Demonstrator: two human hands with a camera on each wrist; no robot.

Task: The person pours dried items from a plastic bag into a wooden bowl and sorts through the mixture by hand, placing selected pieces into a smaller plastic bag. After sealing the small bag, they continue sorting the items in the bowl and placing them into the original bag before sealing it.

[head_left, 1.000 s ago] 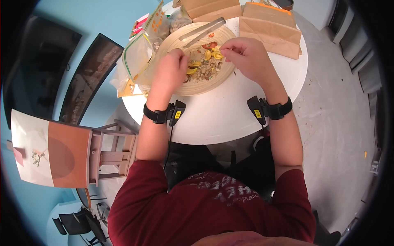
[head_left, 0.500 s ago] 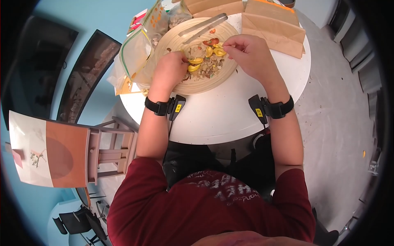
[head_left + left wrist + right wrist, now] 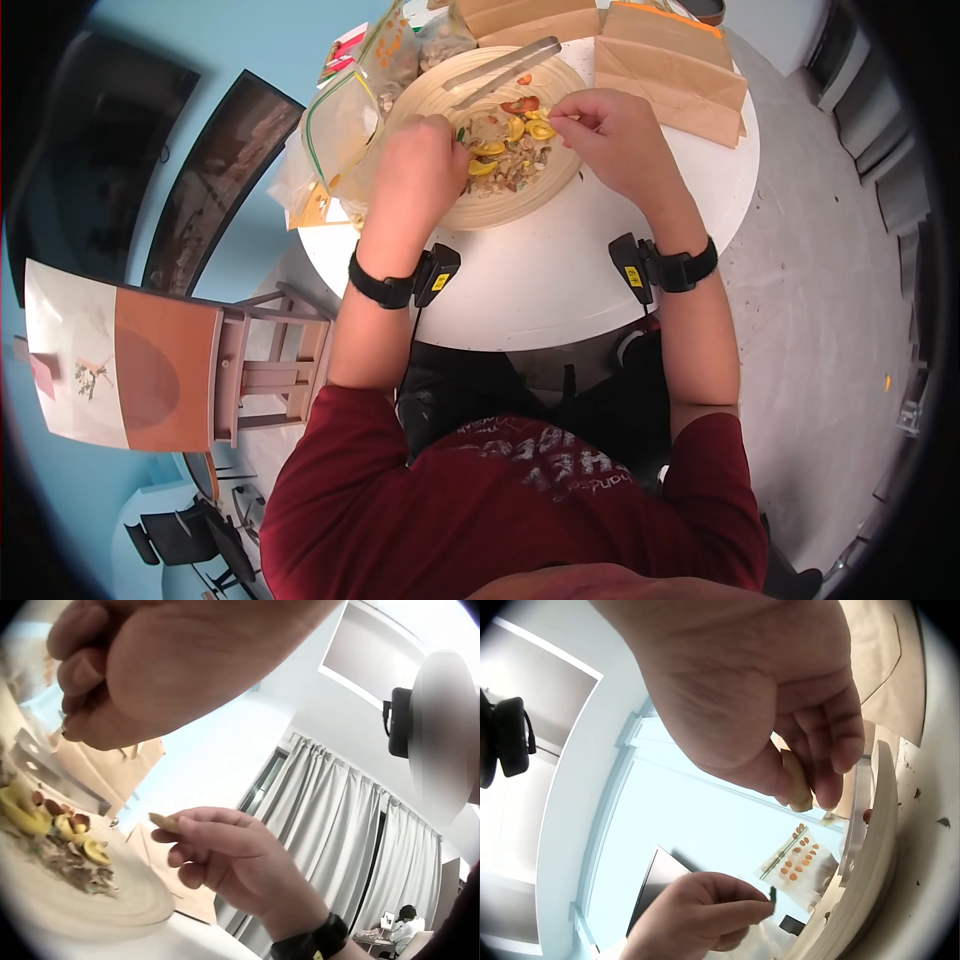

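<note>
A round wooden plate [image 3: 400, 105] holds a heap of dried bits [image 3: 515, 172], yellow rings [image 3: 483, 168] and red slices [image 3: 520, 104]. Over its left side, the left hand [image 3: 418, 165] pinches a small dark green piece [image 3: 773, 895], seen in the right wrist view. The right hand [image 3: 618, 140] is above the plate's right side, a small yellowish piece [image 3: 796, 781] pinched between thumb and fingers. Metal tongs [image 3: 503, 70] lie across the far part of the plate.
Clear zip bags [image 3: 335, 125] stand left of the plate on the round white table [image 3: 520, 300]. Brown paper bags [image 3: 670, 75] stand behind and to the right. A wooden chair or stand [image 3: 270, 378] is at the left.
The left hand has lifted slightly from beside the yellow rings, and a small green piece now shows at its fingertips. The right hand has barely moved.
</note>
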